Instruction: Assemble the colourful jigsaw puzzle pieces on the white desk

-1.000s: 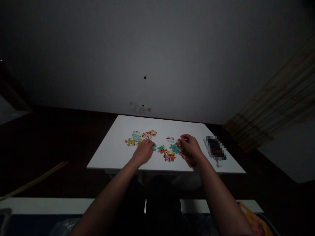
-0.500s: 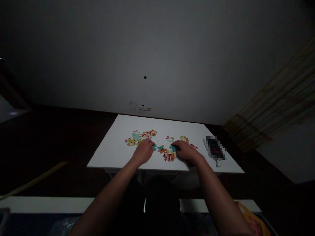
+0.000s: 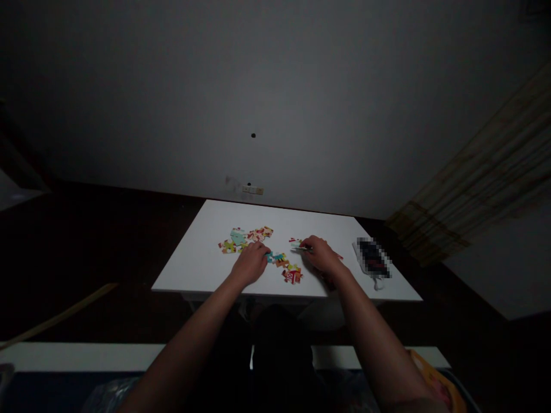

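Observation:
My left hand (image 3: 251,264) rests on the table with its fingers closed on a teal jigsaw puzzle piece (image 3: 270,257). Right of that lies an orange and teal piece (image 3: 281,260), touching or very near it. My right hand (image 3: 319,253) pinches another puzzle piece (image 3: 302,249), tilted so that mostly its thin pale edge shows. A red piece with white markings (image 3: 293,276) lies nearer to me. Beyond the right fingers, a white and red piece (image 3: 295,241) is partly covered. Behind my left hand are a mint-green piece (image 3: 237,236), red-patterned pieces (image 3: 260,234) and yellow-green pieces (image 3: 228,247).
The white table (image 3: 193,261) stands close to a grey wall (image 3: 301,115) with a socket strip (image 3: 252,190). A blurred-out dark item (image 3: 373,258) in a white surround lies at the table's right side. A patterned curtain (image 3: 473,178) hangs at the right.
My right hand has moved slightly away from me, tipping up its puzzle piece and covering the yellow pieces behind. My left hand stays in nearly the same place.

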Motion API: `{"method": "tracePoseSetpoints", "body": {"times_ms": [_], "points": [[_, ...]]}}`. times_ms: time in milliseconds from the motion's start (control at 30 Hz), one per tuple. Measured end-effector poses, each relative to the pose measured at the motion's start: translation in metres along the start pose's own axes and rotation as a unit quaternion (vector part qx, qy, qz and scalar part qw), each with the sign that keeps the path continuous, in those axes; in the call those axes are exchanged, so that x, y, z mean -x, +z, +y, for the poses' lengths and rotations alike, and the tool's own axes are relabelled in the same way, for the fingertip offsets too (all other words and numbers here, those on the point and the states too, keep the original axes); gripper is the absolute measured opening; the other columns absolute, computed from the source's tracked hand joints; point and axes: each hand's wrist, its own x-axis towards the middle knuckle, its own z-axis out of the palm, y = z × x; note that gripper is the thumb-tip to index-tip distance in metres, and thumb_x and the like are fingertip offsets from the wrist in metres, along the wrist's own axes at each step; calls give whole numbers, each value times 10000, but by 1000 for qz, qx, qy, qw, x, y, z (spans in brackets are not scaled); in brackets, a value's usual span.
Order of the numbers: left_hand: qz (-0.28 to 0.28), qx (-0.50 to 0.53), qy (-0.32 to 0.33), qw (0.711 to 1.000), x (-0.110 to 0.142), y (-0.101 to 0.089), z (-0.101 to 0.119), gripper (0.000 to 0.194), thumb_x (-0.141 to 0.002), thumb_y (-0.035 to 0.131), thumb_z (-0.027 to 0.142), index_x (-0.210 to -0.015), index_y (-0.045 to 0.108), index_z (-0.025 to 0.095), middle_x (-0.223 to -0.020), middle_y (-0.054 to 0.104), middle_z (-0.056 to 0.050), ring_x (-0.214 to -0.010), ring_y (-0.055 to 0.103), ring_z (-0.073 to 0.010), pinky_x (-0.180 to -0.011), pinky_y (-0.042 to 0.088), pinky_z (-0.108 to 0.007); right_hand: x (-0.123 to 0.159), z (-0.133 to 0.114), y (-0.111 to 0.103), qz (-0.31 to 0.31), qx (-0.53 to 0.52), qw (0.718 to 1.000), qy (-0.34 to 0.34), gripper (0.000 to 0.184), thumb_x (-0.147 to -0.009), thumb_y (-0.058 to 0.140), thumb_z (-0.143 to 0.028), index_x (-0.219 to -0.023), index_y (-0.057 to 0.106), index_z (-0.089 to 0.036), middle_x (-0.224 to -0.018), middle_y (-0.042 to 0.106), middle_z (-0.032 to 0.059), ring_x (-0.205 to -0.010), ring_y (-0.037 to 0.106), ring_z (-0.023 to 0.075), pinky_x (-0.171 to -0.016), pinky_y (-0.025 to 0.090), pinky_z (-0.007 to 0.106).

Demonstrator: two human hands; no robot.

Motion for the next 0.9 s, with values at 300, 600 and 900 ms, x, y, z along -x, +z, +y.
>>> {"method": "tracePoseSetpoints", "body": {"times_ms": [300,600,900], "points": [[8,11,4,1000,0,4,-5,329,-1032,586,174,-1319,744,202,-1283,725,-137,-1228,663,-316,-1125,539,-515,31,-16,7,-5,1,999,-42,411,-803,637,-77,-1135,844,-203,-1157,816,105,-1153,699,286,-1060,494,361],[45,92,8,995,3,9,-13,591,-986,617,154,-1574,562,183,-1408,700,-159,-1314,656,-303,-1206,512,-523,50,-91,46,59,-34,995,-67,254,-973,661,-203,-1188,797,-206,-1202,788,111,-1201,654,300,-1112,468,420],[161,204,-98,961,-5,-2,-15,432,-958,586,81,-1343,722,219,-1363,772,-107,-1322,708,-264,-1215,537,-517,39,-107,76,110,35,992,55,371,-1092,503,-148,-1348,766,-205,-1390,709,188,-1381,545,380,-1132,433,514]]}}
